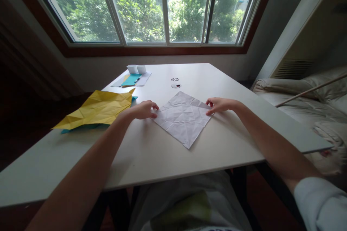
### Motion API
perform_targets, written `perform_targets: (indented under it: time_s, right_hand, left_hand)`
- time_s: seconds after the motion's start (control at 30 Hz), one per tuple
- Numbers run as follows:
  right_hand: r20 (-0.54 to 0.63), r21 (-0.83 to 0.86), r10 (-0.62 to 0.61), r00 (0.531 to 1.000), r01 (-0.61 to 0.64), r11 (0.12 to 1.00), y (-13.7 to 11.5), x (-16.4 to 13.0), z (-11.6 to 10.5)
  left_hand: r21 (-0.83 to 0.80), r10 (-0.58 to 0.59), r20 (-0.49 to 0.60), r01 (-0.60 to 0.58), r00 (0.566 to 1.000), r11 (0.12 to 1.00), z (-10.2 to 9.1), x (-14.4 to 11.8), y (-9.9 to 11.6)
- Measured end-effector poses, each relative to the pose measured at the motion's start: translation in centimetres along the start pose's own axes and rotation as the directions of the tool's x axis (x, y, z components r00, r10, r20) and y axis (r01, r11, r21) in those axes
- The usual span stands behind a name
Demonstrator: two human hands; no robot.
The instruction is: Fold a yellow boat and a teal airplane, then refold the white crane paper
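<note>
A creased white sheet of paper (184, 118) lies on the table like a diamond, one corner pointing toward me. At its left corner, my left hand (145, 109) pinches the edge between thumb and fingers. My right hand (218, 105) grips the opposite corner on the right, fingers curled and thumb at the edge. Fold lines cross the middle of the sheet. Left of my left hand, a creased yellow sheet of paper (104, 106) rests on top of a teal sheet (86, 127), which shows only along its edges.
The white table (173, 166) reaches toward the window. Toward its back left lie a small teal paper (132, 79), white papers, a pen (137, 79) and small white box-like pieces (136, 69). Round table fittings (176, 86) sit beyond the white sheet. A couch (311, 97) stands at right.
</note>
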State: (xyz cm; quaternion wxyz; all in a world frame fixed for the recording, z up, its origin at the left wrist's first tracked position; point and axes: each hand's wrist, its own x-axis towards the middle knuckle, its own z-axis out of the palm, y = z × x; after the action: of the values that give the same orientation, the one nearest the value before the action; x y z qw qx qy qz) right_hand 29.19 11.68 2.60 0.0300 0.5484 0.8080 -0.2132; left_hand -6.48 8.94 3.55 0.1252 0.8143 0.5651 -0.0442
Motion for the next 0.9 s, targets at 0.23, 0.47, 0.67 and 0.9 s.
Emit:
perform_targets:
  time_s: [0.23, 0.47, 0.67, 0.9]
  right_hand:
    - [-0.034, -0.019, -0.077, 0.996, 0.077, 0.997, 0.21, 0.1, -0.11]
    - [-0.117, 0.067, -0.156, 0.981, 0.164, 0.984, 0.27, 0.2, -0.23]
    - [-0.152, 0.1, -0.187, 0.971, 0.203, 0.974, 0.43, 0.34, -0.1]
    - [-0.156, 0.149, -0.177, 0.972, 0.201, 0.968, 0.85, 0.65, 0.03]
  left_hand:
    - [-0.083, -0.028, 0.015, 0.029, 0.999, 0.996, 0.07, -0.12, 0.11]
    - [-0.15, -0.072, 0.01, 0.072, 0.997, 0.986, 0.25, 0.28, -0.19]
    - [-0.354, -0.095, -0.006, 0.087, 0.995, 0.931, 0.38, 0.34, -0.63]
    - [-0.551, -0.032, 0.017, 0.036, 0.999, 0.834, 0.4, -0.07, -0.77]
